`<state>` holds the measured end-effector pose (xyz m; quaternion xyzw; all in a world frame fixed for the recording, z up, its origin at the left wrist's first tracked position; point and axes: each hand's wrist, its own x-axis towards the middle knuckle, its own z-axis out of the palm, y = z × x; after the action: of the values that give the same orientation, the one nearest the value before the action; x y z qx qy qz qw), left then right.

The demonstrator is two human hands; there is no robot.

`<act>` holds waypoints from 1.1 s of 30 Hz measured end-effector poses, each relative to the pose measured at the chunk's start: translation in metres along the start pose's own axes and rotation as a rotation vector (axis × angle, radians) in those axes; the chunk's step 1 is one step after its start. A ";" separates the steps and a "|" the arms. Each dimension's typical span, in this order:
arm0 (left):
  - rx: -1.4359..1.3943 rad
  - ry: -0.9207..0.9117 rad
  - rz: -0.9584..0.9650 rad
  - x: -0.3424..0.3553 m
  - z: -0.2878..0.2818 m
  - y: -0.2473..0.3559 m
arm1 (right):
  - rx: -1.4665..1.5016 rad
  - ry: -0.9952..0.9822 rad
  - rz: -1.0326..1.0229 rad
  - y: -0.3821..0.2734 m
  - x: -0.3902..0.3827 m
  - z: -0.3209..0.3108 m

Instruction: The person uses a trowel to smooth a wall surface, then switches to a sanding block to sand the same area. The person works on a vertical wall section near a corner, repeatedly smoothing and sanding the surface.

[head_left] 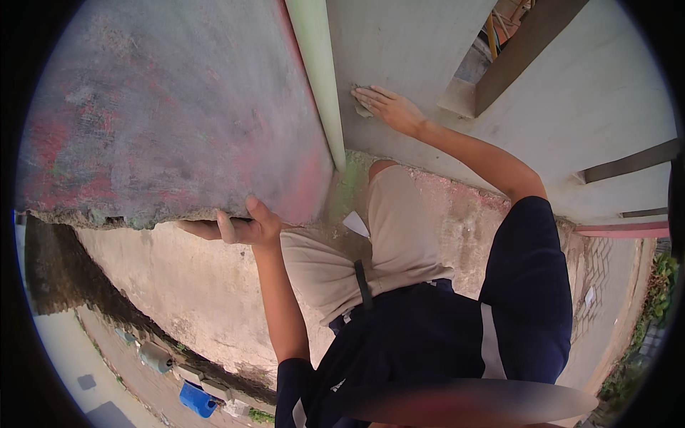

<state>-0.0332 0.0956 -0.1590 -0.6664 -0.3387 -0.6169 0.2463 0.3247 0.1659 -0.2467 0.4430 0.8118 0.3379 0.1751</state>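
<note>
My left hand grips the rough lower edge of a grey slab-like surface with red patches, thumb on its face and fingers curled underneath. Up and to the right, my right hand lies against a pale grey wall, fingers stretched out. Under its fingers is a small grey-green sheet, pressed to the wall; it looks like sandpaper, but the palm side is hidden. Between the two surfaces stands a pale green post.
A white scrap lies by my knees on the worn concrete ledge. The wall has slanted openings with a dark bar. Far below at left are a blue bin and a grey container. Plants grow at far right.
</note>
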 end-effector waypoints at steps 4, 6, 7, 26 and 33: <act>-0.026 -0.004 0.005 0.002 0.001 -0.004 | 0.167 0.531 0.365 0.084 0.030 -0.062; -0.011 -0.005 0.030 0.001 0.001 -0.007 | 0.072 0.494 0.396 0.094 0.039 -0.075; 0.003 0.005 0.028 0.000 0.001 -0.009 | 0.025 0.474 0.411 0.090 0.041 -0.074; 0.031 -0.122 0.054 -0.008 0.019 -0.004 | 1.944 0.335 0.482 -0.071 0.011 0.012; -0.058 -0.006 -0.017 -0.016 0.025 -0.009 | 3.171 0.748 0.345 -0.046 -0.014 0.022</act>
<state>-0.0233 0.1179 -0.1787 -0.6720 -0.3273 -0.6266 0.2207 0.3176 0.1458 -0.2947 -0.1474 -0.2649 0.6874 0.6600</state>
